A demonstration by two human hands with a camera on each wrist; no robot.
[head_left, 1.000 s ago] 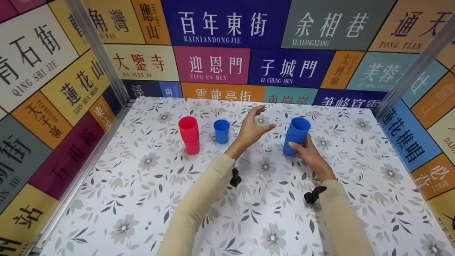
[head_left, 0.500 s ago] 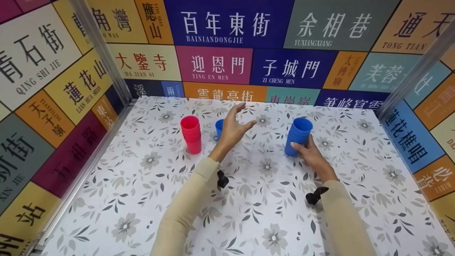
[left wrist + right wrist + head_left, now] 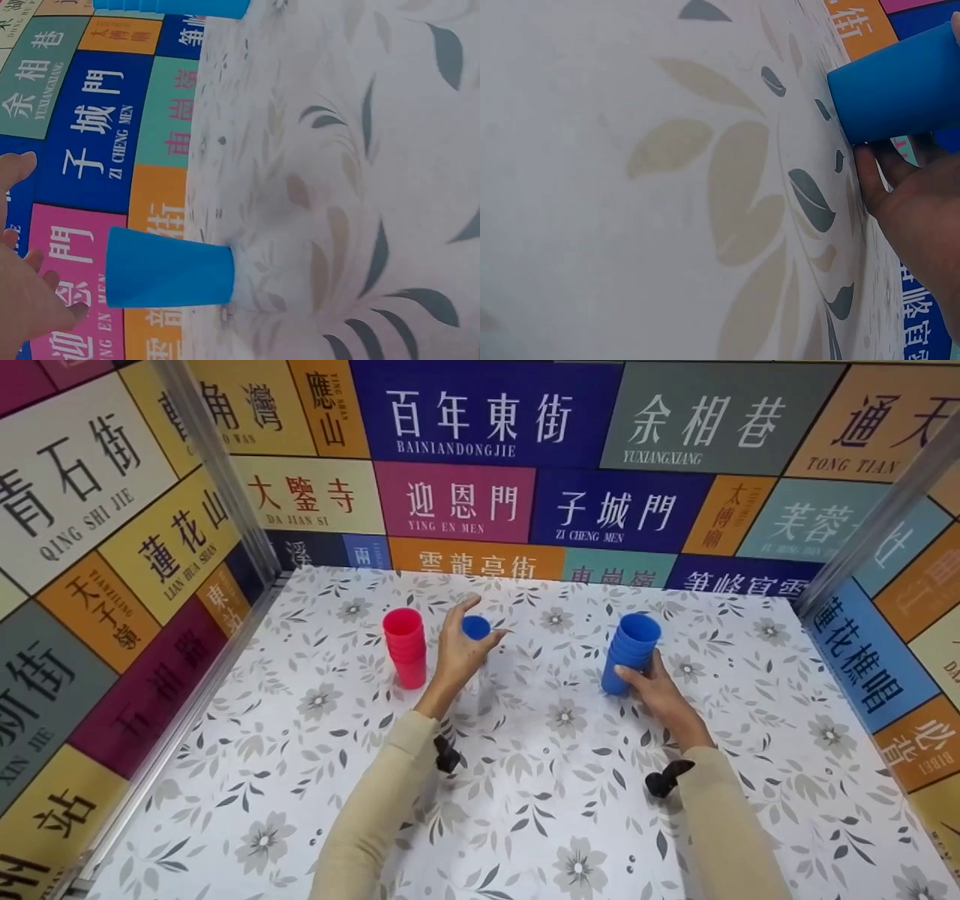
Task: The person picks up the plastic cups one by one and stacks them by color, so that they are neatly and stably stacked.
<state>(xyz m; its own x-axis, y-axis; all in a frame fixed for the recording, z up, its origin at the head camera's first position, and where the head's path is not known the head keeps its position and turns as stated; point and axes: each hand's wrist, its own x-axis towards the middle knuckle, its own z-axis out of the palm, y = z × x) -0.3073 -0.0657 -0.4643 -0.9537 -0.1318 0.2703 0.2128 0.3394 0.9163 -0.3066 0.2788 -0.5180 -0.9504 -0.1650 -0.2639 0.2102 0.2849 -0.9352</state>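
My left hand [image 3: 461, 649] hovers at a single blue cup [image 3: 476, 627], thumb and fingers spread apart. The left wrist view shows this upright blue cup [image 3: 171, 268] on the table, with a gap between it and the fingers [image 3: 22, 169]. At the right, my right hand [image 3: 660, 690] grips a stack of nested blue cups [image 3: 634, 641] low down, its thumb across the near side. In the right wrist view the bottom blue cup [image 3: 900, 86] stands close to the tabletop. A stack of nested red cups [image 3: 405, 649] stands upright just left of my left hand.
A white tablecloth [image 3: 570, 780] with grey flowers and leaves covers the table. Walls with coloured sign panels [image 3: 491, 412] close off the back and both sides, with metal posts [image 3: 225, 472] at the corners.
My left hand has moved left from the middle of the table to the single blue cup, its fingers still spread. The right hand has stayed on the blue stack.
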